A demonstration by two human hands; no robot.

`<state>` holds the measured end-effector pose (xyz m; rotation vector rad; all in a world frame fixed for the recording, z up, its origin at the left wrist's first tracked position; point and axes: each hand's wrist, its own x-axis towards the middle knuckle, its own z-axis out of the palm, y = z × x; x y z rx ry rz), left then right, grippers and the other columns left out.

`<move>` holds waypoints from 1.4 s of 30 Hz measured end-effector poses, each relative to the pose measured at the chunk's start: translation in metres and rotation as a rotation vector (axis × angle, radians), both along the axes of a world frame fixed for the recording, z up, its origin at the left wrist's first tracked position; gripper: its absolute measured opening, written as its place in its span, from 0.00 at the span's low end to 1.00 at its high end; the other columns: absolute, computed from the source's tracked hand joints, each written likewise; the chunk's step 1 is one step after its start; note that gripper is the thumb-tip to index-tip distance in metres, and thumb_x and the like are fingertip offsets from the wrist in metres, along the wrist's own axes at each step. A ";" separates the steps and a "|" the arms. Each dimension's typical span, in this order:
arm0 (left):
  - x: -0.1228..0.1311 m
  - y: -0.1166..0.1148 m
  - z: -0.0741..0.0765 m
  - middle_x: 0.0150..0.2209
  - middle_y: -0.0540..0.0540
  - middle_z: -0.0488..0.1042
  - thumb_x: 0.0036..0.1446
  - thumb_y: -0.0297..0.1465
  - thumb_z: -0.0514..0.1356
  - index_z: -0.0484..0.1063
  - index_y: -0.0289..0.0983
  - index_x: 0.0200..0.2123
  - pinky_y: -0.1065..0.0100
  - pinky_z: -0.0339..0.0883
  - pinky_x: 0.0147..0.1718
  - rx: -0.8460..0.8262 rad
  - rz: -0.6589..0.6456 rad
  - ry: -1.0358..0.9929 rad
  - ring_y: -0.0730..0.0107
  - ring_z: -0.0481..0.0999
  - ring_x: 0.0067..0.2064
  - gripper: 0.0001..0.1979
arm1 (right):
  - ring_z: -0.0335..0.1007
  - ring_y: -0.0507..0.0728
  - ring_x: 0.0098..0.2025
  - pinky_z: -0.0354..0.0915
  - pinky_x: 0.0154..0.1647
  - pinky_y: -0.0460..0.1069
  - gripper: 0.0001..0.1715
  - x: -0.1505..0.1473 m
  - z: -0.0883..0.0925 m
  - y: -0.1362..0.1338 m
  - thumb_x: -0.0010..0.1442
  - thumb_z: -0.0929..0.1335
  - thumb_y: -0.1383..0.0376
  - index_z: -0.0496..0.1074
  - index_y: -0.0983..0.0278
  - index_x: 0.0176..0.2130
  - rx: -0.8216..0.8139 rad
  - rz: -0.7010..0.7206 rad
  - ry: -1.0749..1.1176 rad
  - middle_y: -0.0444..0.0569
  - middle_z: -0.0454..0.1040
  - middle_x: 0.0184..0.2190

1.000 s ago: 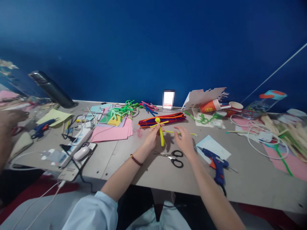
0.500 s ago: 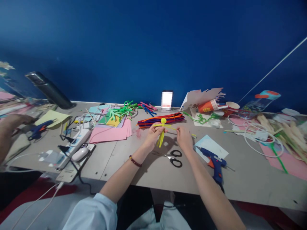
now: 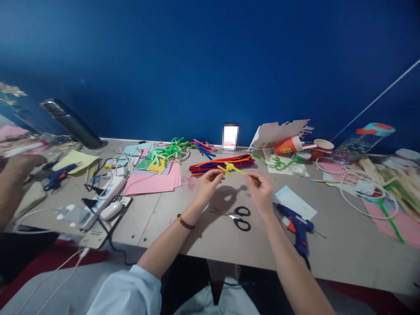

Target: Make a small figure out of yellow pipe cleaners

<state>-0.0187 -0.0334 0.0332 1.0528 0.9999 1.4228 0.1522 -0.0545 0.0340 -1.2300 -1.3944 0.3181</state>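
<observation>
A wide grey desk point(image 3: 357, 256) is crowded with craft things. Toward its far side, a bundle of red, orange and purple fuzzy stems point(image 3: 215, 163) is laid. On the right, a blue glue gun point(image 3: 298, 223) is rested near a pale blue paper point(image 3: 296, 202). On the near side of the hands, black-handled scissors point(image 3: 233, 215) are laid flat.

By the left hand point(image 3: 208, 183), a yellow fuzzy piece point(image 3: 230, 167) seems to be pinched at its left end. By the right hand point(image 3: 261, 194), whose fingers are curled and a bit blurred, the right end seems to be pinched. The piece is held up between the hands, just on the near side of the bundle.

The ends are best pinched softly, so the fuzz is not squashed. Bends are best made slowly, with the yellow ball point(image 3: 230, 166) in the middle kept snug.

On a torn white sheet point(image 3: 278, 131) at the far right, dark print can be seen, and on the orange cups point(image 3: 288, 145), yellow marks; neither can be read. A small screen point(image 3: 230, 136) is blurred out.
</observation>
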 end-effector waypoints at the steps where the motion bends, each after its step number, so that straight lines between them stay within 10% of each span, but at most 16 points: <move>1: -0.001 0.001 -0.001 0.33 0.45 0.76 0.44 0.36 0.66 0.74 0.36 0.31 0.70 0.64 0.31 -0.016 -0.001 -0.008 0.71 0.75 0.32 0.11 | 0.66 0.55 0.32 0.63 0.32 0.49 0.10 0.001 0.002 0.000 0.59 0.65 0.58 0.72 0.62 0.33 0.028 0.003 -0.062 0.48 0.72 0.30; 42: -0.002 0.004 -0.006 0.23 0.50 0.72 0.37 0.33 0.70 0.75 0.36 0.25 0.72 0.58 0.26 -0.131 -0.072 -0.081 0.78 0.67 0.24 0.10 | 0.70 0.58 0.39 0.59 0.42 0.54 0.11 0.000 0.002 -0.001 0.62 0.63 0.60 0.75 0.58 0.38 0.076 0.104 -0.445 0.48 0.76 0.33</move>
